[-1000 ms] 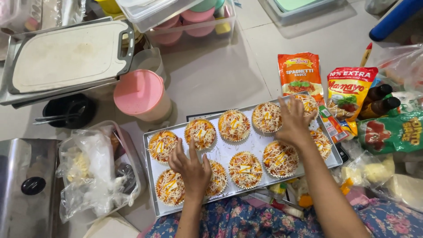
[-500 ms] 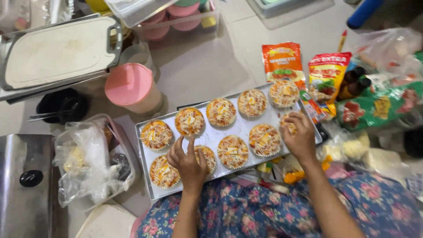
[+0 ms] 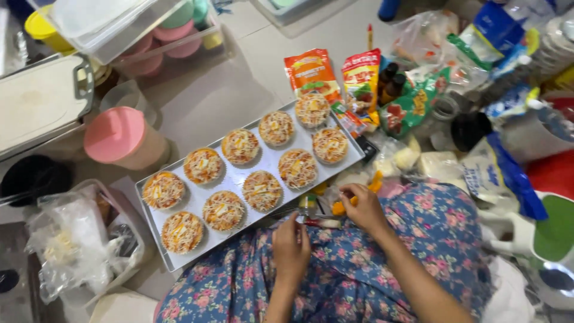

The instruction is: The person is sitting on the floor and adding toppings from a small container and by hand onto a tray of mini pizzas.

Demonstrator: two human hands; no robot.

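A metal baking tray (image 3: 263, 160) lies on the floor in front of me, holding several small round pizzas (image 3: 261, 190) topped with shredded cheese. My left hand (image 3: 291, 245) rests on my floral-clad lap (image 3: 359, 275) just below the tray's near edge, fingers loose and holding nothing. My right hand (image 3: 362, 206) is beside the tray's near right corner. Its fingers curl over some small orange and yellow bits and sachets (image 3: 338, 208). Whether it grips one is unclear.
A pink-lidded tub (image 3: 116, 134) stands left of the tray. A bin with crumpled plastic bags (image 3: 66, 245) sits at lower left. Sauce pouches (image 3: 311, 72), dark bottles (image 3: 388, 84) and a green packet (image 3: 412, 107) crowd the far right. A clear box of bowls (image 3: 149, 36) is behind.
Both hands have drawn back off the pizzas toward my lap. The right hand went from the far right pizzas to the small items by the tray's near edge.
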